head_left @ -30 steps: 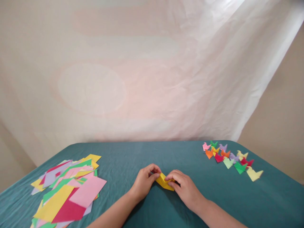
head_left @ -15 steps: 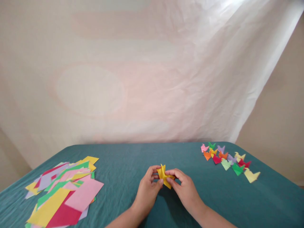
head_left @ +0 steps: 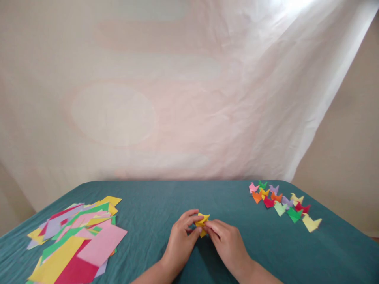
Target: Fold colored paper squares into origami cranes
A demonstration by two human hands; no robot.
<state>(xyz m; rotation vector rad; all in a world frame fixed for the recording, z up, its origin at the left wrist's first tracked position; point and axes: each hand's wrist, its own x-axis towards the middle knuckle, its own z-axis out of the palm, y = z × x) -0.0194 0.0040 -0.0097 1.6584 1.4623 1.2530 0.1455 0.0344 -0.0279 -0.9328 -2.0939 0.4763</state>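
A small folded yellow paper piece (head_left: 202, 221) is pinched between both hands near the middle of the teal table (head_left: 154, 201). My left hand (head_left: 181, 240) grips its left side with thumb and fingers closed. My right hand (head_left: 226, 244) holds its right side, fingers pressed onto the paper. Most of the yellow piece is hidden by the fingers; only its upper points show.
A loose pile of coloured square paper sheets (head_left: 77, 240) lies at the left front. Several small folded paper figures (head_left: 282, 201) in mixed colours sit in a group at the right rear. A pale cloth backdrop (head_left: 177, 98) hangs behind the table.
The yellow piece was lifted off the table and stood up between my fingers, then got pressed smaller and lower. Both hands have closed in more tightly around it.
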